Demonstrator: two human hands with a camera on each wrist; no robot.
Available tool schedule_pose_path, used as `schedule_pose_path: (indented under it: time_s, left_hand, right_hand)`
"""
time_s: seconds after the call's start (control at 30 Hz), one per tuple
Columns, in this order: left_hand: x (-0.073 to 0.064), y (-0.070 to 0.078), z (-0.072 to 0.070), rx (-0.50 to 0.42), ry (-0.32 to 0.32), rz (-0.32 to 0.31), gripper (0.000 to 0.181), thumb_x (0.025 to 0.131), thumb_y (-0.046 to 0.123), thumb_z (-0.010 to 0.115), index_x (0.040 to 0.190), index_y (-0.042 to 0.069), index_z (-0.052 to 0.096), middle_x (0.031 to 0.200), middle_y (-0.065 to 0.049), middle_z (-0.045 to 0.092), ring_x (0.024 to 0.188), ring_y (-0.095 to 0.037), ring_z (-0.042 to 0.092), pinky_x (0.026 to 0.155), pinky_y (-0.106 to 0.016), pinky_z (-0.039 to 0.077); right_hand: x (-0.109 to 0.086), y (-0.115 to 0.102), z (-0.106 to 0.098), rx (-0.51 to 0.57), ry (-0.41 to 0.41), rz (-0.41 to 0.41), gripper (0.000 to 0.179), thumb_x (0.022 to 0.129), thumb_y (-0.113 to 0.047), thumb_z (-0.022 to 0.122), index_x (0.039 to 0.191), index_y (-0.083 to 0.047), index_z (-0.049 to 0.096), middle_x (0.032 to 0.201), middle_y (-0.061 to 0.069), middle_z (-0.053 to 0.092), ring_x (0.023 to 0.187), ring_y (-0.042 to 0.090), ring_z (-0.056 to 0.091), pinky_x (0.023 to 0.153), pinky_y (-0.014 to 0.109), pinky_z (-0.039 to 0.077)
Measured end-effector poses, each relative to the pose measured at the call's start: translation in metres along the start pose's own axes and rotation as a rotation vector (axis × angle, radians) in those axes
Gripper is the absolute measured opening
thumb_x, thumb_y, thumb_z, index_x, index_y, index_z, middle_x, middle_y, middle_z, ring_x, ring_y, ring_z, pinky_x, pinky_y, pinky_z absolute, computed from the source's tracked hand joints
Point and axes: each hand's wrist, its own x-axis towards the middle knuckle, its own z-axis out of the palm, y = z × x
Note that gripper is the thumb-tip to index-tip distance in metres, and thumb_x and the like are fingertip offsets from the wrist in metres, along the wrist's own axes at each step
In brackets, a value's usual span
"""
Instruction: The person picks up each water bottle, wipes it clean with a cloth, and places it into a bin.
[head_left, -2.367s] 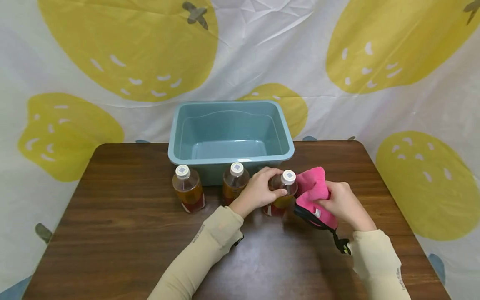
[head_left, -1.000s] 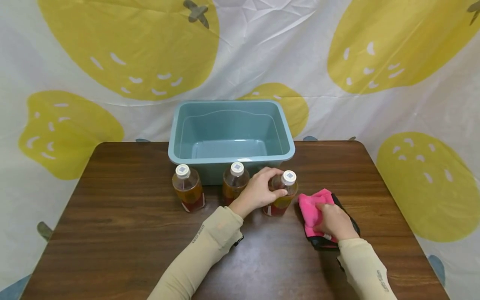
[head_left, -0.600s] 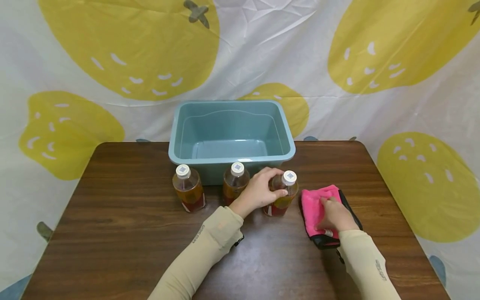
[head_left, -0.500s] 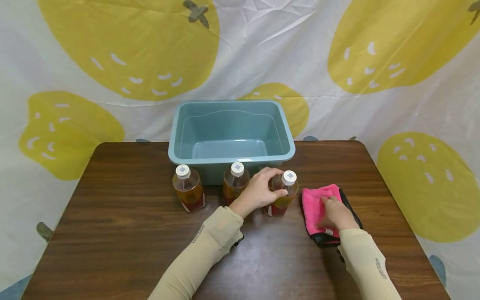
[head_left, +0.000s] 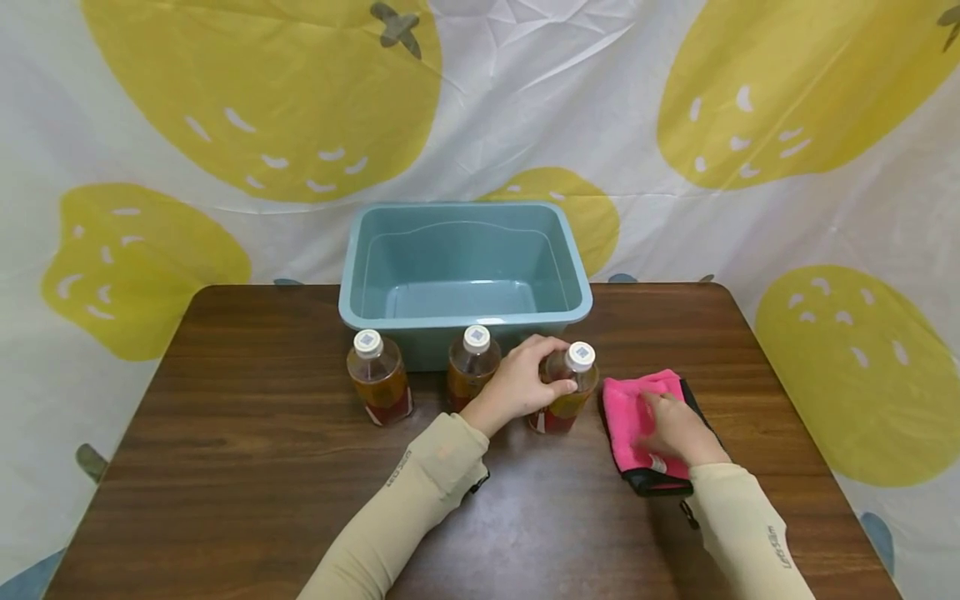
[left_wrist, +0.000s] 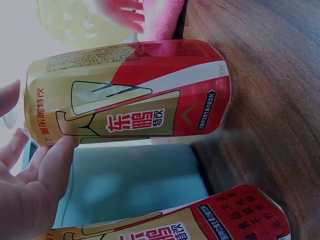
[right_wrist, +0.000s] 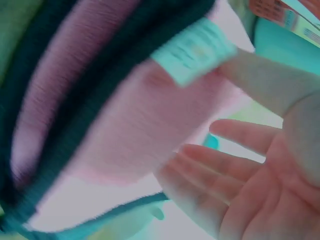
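My left hand (head_left: 521,385) grips the rightmost drink bottle (head_left: 564,408) round its upper part, with thumb and fingers on either side below the white cap. The bottle stands upright; in the left wrist view its gold and red label (left_wrist: 135,95) faces the camera. To its right lies a folded pink cloth (head_left: 624,412) with black edging, flat on the table. Over the cloth is my right hand (head_left: 682,433), slightly blurred. In the right wrist view its fingers (right_wrist: 210,165) are spread and loose beside the pink cloth (right_wrist: 135,125), near its white tag (right_wrist: 195,50).
Two more drink bottles stand upright to the left, a middle bottle (head_left: 471,375) and a left bottle (head_left: 380,383). Behind them is a blue-green plastic bin (head_left: 465,321) at the back of the wooden table (head_left: 247,467). A lemon-print curtain (head_left: 480,108) hangs behind.
The right hand moved the cloth from against the bottle down to the table at the right, where it lies folded; the fingers have since loosened. The left hand has stayed on the bottle.
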Motion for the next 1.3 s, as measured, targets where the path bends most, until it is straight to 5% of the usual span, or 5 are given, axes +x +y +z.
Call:
schedule_pose_path:
  time_s: [0.23, 0.7, 0.97, 1.3]
  left_hand:
    - [0.000, -0.001, 0.000, 0.005, 0.001, 0.000, 0.046, 0.077, 0.028, 0.072, 0.117, 0.013, 0.057, 0.113, -0.004, 0.056, 0.105, -0.019, 0.053, 0.091, -0.031, 0.042]
    - [0.001, -0.001, 0.000, 0.016, -0.001, 0.003, 0.046, 0.076, 0.028, 0.072, 0.117, 0.013, 0.057, 0.113, -0.004, 0.057, 0.104, -0.018, 0.053, 0.090, -0.031, 0.043]
    - [0.001, -0.001, -0.001, 0.019, -0.006, 0.006, 0.046, 0.077, 0.029, 0.072, 0.117, 0.013, 0.057, 0.112, -0.004, 0.057, 0.104, -0.019, 0.054, 0.090, -0.030, 0.043]
    - [0.001, -0.001, 0.001, 0.011, -0.009, 0.005, 0.045, 0.077, 0.027, 0.072, 0.117, 0.012, 0.057, 0.112, -0.003, 0.057, 0.103, -0.017, 0.053, 0.091, -0.029, 0.042]
  right_hand:
    - [-0.005, -0.010, -0.031, 0.018, 0.229, -0.215, 0.045, 0.074, -0.008, 0.072, 0.111, 0.012, 0.056, 0.108, 0.029, 0.057, 0.099, 0.045, 0.053, 0.083, 0.054, 0.043]
    - [0.010, -0.049, -0.083, 0.049, 0.589, -0.626, 0.036, 0.068, 0.007, 0.073, 0.103, 0.003, 0.066, 0.097, 0.018, 0.064, 0.089, 0.031, 0.061, 0.072, 0.043, 0.051]
    - [0.029, -0.070, -0.097, 0.047, 0.594, -0.725, 0.034, 0.069, 0.005, 0.073, 0.102, 0.002, 0.066, 0.097, 0.016, 0.064, 0.090, 0.029, 0.061, 0.076, 0.041, 0.050]
    - [0.051, -0.085, -0.102, 0.031, 0.482, -0.748, 0.025, 0.073, 0.001, 0.071, 0.098, -0.001, 0.069, 0.095, 0.014, 0.064, 0.085, 0.027, 0.061, 0.071, 0.038, 0.051]
